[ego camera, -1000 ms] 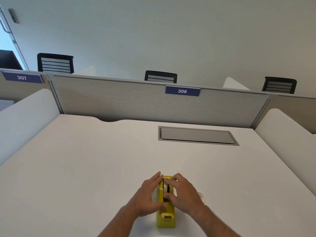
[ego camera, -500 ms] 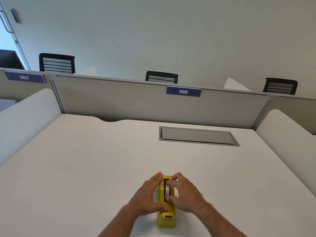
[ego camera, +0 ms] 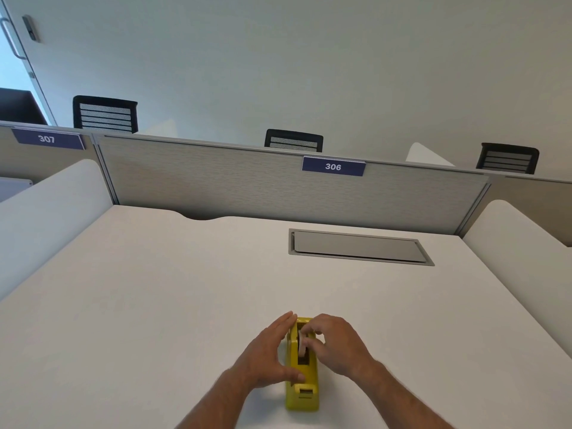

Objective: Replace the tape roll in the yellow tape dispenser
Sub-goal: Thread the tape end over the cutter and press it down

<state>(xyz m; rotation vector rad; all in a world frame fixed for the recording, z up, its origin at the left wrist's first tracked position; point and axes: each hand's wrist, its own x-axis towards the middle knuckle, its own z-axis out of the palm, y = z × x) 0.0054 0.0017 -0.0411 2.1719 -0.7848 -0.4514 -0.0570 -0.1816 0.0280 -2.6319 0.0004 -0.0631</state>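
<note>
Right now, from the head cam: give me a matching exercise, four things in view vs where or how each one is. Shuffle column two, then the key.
Column 1
1. left hand
2. right hand
3. yellow tape dispenser
4. grey hatch

Column 2
A. set flush into the desk, near the partition
B. fingers pinch the tape roll in the dispenser's slot
C. stands on the white desk between both hands
D. fingers straight along the dispenser's side, thumb on its front

Pairs: 1-D, 2-B, 3-C, 4-A

Three chairs [ego camera: 105,114], two number signs [ego camera: 333,166], one tape dispenser [ego camera: 305,394], two hands [ego camera: 263,357]
</note>
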